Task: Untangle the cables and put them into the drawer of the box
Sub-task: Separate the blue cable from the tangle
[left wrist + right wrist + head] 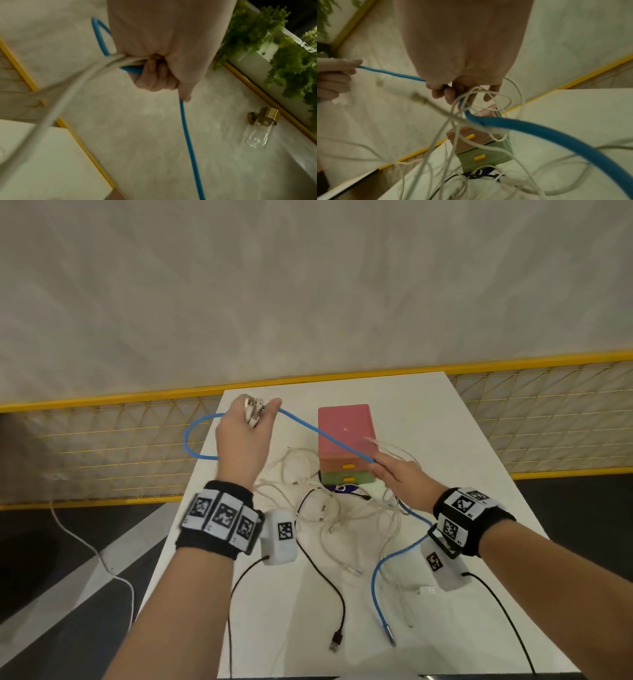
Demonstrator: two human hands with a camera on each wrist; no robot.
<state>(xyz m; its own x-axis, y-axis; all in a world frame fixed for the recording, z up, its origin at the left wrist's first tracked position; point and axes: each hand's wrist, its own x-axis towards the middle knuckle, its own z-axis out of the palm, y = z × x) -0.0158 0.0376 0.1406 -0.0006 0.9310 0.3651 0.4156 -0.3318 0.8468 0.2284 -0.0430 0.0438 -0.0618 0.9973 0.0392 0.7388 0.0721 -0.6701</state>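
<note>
A blue cable [325, 436] stretches in the air between my two hands above the white table [428, 412]. My left hand [251, 419] is raised at the far left and grips the blue cable [187, 135] together with several white cables [96, 70]. My right hand [383, 470] pinches the blue cable [530, 128] in front of the box [344, 433], with white cable loops [488, 93] draped over its fingers. The box has a pink top and shut orange and green drawers [481, 155] with yellow handles. A tangle of white cables [329, 508] and a black cable [329, 587] lies on the table.
A yellow-framed mesh fence [102, 446] runs behind and left of the table. A white cord [92, 549] trails on the dark floor at the left. In the left wrist view, a wall lamp [260, 125] and green plants [274, 47] show on the wall.
</note>
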